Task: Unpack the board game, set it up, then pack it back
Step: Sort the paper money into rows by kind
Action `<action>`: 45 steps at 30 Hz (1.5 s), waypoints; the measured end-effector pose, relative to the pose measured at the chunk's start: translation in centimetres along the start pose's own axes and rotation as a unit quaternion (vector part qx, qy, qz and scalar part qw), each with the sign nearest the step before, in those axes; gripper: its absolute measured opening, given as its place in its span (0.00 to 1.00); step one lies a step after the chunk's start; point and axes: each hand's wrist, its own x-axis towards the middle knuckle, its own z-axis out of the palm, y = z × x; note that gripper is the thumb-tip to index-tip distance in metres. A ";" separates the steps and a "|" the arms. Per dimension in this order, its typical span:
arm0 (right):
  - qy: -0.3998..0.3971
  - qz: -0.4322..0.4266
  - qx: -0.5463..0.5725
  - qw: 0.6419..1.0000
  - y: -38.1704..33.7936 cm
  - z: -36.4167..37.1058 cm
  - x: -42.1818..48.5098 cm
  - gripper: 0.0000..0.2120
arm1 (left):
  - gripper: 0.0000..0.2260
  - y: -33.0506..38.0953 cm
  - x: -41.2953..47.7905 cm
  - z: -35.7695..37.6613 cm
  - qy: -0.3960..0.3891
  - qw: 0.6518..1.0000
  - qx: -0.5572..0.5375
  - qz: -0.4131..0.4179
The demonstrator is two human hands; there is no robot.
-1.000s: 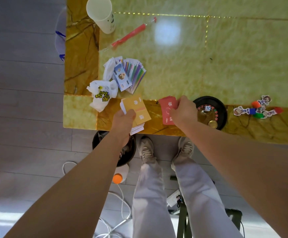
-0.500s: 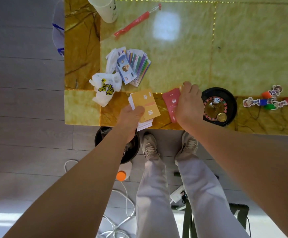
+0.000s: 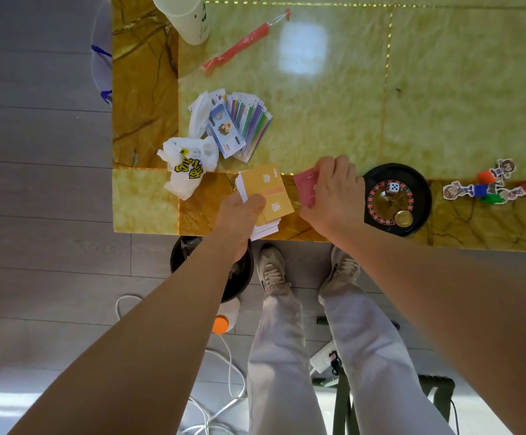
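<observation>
My left hand grips a stack of orange-backed cards at the near edge of the table, thumb on top. Just to its right, my right hand is closed on a stack of red cards, which it mostly covers. A black roulette wheel with a white die in it sits right of that hand. Fanned play money lies further back on the left. Cardboard character pawns on coloured bases lie at the right.
The marble table carries a crumpled white plastic bag, a white cup and a red wrapped stick at the back left. On the floor under the table edge are a black bin, white cables and my shoes.
My right hand has slid over the red cards and closed on them, lifting their edge. My left hand keeps its hold on the orange stack. The view has shifted slightly.
</observation>
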 end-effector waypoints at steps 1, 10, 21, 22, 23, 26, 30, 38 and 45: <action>-0.001 0.007 -0.005 1.000 0.2 0.1 0.1 0.31 | 0.05 0.0 0.1 0.1 -0.002 1.000 0.003 0.000; 0.022 -0.007 0.029 0.999 3.8 -0.9 -0.6 0.31 | 0.04 0.2 0.2 1.9 0.017 1.000 0.023 -0.012; -0.089 0.000 -0.019 0.996 7.9 -2.7 -0.4 0.40 | 0.08 1.2 -0.2 4.5 -0.004 0.998 0.065 -0.013; -0.090 -0.002 -0.025 0.996 7.9 -2.8 -0.3 0.40 | 0.07 1.2 -0.2 4.6 -0.007 0.997 0.071 -0.017; -0.082 -0.005 -0.026 0.996 7.8 -2.8 -0.2 0.38 | 0.07 1.3 -0.3 4.7 -0.006 0.997 0.073 -0.019; -0.005 -0.017 0.013 1.000 7.4 -2.8 0.0 0.26 | 0.07 1.5 -0.5 5.0 0.003 0.997 0.069 -0.023; 0.008 -0.065 0.091 0.994 6.5 -2.8 0.9 0.28 | 0.05 1.3 -0.3 4.9 0.018 0.997 0.076 -0.009; -0.053 -0.130 -0.006 0.990 4.9 -1.8 1.2 0.37 | 0.08 0.5 0.4 3.7 0.090 0.993 0.078 0.017; -0.079 -0.071 -0.035 0.994 3.6 -2.7 2.9 0.34 | 0.07 0.9 0.3 3.7 0.083 0.993 0.076 0.019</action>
